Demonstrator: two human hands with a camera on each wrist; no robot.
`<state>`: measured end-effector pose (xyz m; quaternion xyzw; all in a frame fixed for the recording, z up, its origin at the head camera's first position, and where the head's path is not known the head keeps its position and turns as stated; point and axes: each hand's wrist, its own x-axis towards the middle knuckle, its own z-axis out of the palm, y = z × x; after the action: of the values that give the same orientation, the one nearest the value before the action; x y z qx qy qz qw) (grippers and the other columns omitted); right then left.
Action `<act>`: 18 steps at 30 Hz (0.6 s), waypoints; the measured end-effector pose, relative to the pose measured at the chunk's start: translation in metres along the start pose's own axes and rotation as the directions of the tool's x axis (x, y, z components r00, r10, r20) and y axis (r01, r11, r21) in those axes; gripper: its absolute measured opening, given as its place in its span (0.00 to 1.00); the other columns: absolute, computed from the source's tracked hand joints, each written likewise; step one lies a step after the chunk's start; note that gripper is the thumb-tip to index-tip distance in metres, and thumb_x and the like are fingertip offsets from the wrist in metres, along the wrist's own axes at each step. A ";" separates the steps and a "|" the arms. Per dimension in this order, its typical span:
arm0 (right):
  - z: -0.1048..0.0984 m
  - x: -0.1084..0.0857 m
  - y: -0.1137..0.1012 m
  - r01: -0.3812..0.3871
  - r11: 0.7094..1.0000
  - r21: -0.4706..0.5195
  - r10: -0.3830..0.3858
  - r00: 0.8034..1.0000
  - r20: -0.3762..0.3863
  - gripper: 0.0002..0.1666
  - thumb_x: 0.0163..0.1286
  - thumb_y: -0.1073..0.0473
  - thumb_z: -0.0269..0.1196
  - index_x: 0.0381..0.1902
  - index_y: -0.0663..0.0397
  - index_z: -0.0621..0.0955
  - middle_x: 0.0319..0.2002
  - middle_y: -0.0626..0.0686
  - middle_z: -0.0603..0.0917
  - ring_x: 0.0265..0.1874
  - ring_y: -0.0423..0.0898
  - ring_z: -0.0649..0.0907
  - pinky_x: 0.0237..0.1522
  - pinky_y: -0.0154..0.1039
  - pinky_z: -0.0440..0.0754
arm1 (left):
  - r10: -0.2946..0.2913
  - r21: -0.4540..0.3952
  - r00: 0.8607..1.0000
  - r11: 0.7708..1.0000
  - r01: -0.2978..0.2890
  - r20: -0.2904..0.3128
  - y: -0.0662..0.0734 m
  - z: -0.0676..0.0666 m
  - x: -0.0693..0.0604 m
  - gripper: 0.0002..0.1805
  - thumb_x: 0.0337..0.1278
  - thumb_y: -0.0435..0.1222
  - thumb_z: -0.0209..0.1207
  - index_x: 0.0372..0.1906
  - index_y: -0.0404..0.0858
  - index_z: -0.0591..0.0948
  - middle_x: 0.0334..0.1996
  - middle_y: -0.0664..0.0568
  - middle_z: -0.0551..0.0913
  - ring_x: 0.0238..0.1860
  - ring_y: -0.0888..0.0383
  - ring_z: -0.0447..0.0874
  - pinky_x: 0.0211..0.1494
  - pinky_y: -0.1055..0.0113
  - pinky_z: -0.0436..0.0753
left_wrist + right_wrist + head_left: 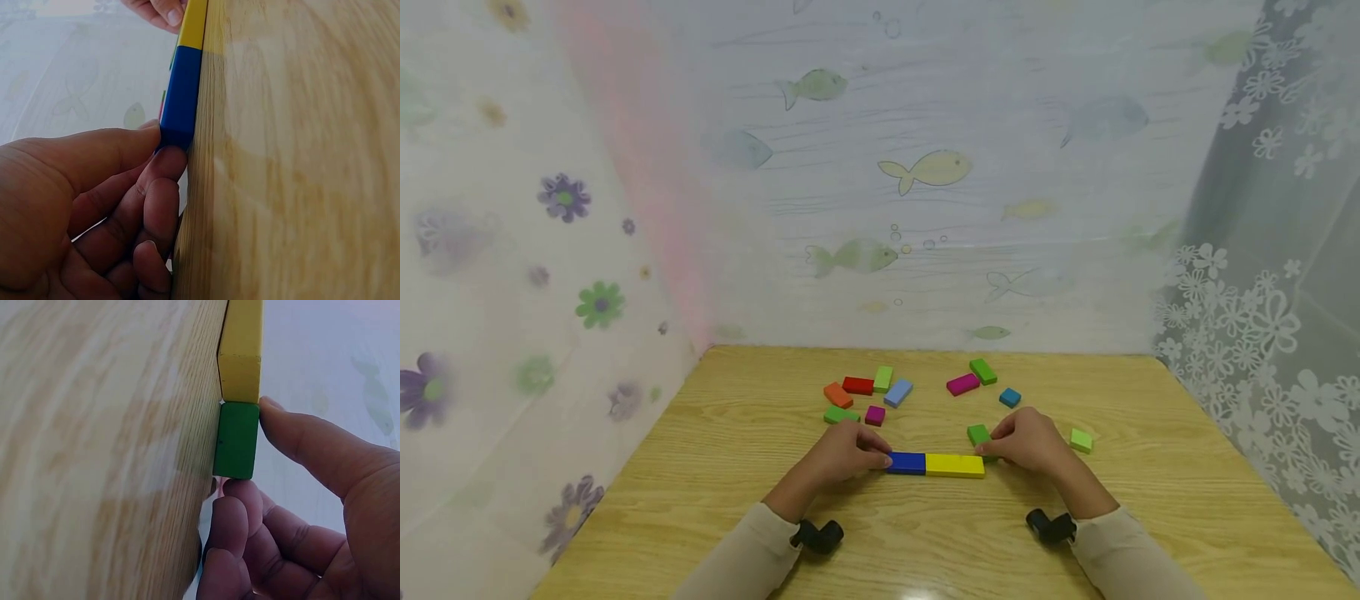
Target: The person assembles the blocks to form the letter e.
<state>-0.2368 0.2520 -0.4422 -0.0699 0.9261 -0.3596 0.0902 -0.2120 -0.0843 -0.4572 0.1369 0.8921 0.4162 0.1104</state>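
A blue block (pixel 907 463) and a yellow block (pixel 955 466) lie end to end on the table, touching, in a row across the head view. My left hand (pixel 844 452) pinches the blue block's left end between thumb and fingers. At the yellow block's right end, my right hand (pixel 1033 444) holds a green block (pixel 978 434), which points away from me. In the right wrist view the green block's end face (pixel 237 440) meets the yellow block's end (pixel 240 378), with the thumb near the joint and the fingertips against the green block's other side.
Beyond the left hand lie red (pixel 858 386), orange (pixel 838 395), light blue (pixel 898 392), light green (pixel 883 379), green (pixel 842 415) and magenta (pixel 875 416) blocks. Farther right are magenta (pixel 963 384), green (pixel 982 371), blue (pixel 1010 397) and lime (pixel 1081 440) ones. Patterned curtains (pixel 925 300) surround the table.
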 end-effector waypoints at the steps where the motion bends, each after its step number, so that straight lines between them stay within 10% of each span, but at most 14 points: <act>1: 0.000 0.000 0.000 0.000 1.000 0.000 0.000 1.000 0.000 0.14 0.57 0.47 0.79 0.29 0.49 0.90 0.21 0.49 0.85 0.22 0.45 0.80 0.27 0.39 0.76 | 0.001 0.001 1.000 1.000 -0.001 0.000 0.000 0.000 0.000 0.07 0.62 0.44 0.71 0.43 0.50 0.92 0.41 0.60 0.88 0.45 0.60 0.82 0.50 0.58 0.82; 18: -0.001 0.000 0.000 0.005 1.000 -0.002 -0.005 1.000 0.009 0.15 0.58 0.46 0.79 0.32 0.50 0.90 0.24 0.49 0.86 0.23 0.45 0.80 0.26 0.39 0.76 | 0.023 0.001 1.000 1.000 -0.023 0.007 -0.004 0.000 0.002 0.07 0.62 0.44 0.71 0.43 0.50 0.92 0.41 0.60 0.88 0.45 0.60 0.82 0.49 0.59 0.82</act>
<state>-0.2369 0.2527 -0.4414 -0.0738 0.9259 -0.3584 0.0935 -0.2148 -0.0863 -0.4600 0.1486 0.8902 0.4166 0.1086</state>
